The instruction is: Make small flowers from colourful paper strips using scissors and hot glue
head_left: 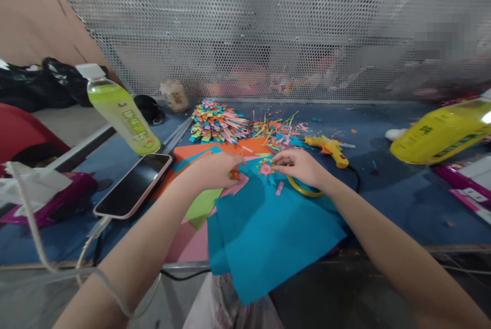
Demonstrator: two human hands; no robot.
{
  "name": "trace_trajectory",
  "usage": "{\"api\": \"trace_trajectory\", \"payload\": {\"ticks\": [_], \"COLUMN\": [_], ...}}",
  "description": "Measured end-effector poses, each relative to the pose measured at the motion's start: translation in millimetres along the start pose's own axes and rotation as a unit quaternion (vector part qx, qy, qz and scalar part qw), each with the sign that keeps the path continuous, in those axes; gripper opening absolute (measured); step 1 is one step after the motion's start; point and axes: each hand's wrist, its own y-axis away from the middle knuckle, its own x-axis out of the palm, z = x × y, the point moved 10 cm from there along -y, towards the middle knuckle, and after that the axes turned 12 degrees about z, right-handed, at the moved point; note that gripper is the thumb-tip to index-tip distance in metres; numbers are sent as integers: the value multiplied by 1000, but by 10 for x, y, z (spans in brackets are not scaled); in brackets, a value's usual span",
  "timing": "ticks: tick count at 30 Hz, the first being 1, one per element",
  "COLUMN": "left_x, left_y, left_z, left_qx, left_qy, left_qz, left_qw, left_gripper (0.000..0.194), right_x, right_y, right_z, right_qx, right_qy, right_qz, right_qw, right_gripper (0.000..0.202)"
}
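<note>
Between my hands, a small round paper flower (265,168) with a pink centre and coloured fringe stands over blue paper sheets (276,232). My right hand (297,165) pinches the flower's right edge with thumb and fingers. My left hand (220,169) is closed around a small orange paper piece (233,174), just left of the flower. A pink strip (280,189) lies on the blue sheet. Under my right hand sits a yellow ring (305,189), perhaps a tape roll. Green paper (203,207) and orange paper (184,152) spread out at the left.
A phone (133,185) with a cable and a green-drink bottle (118,111) are at left. Behind the papers stand a fringed paper pile (217,122) and scraps (276,129). A yellow glue gun (328,149) and a yellow bottle (441,132) are at right.
</note>
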Motion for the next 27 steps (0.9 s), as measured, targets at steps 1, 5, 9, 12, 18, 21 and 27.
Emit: {"api": "trace_trajectory", "payload": {"ticks": [1, 5, 9, 12, 18, 21, 27], "left_x": [7, -10, -96, -111, -9, 3, 23], "left_y": [-2, 3, 8, -17, -121, -144, -170], "left_z": [1, -25, -159, -182, -103, 10, 22], "left_qx": [0, 6, 22, 16, 55, 51, 81], "left_qy": [-4, -3, 59, 179, 311, 337, 445], "left_qz": [3, -1, -45, -87, -119, -131, -133], "left_qw": [1000, 1000, 997, 980, 941, 931, 882], "left_gripper": [24, 28, 44, 40, 27, 27, 28], "right_x": [2, 4, 9, 30, 33, 128, 234], "right_y": [-3, -15, -23, -28, 32, 106, 171], "right_z": [-6, -24, -25, -26, 119, 183, 110], "right_qx": [0, -7, -22, -25, -57, -63, -33], "right_qy": [1, 5, -1, -4, 96, 255, 376], "right_qz": [1, 5, 14, 23, 38, 104, 179], "right_qw": [1000, 1000, 1000, 999, 993, 959, 908], "right_gripper": [10, 10, 12, 13, 22, 34, 29]}}
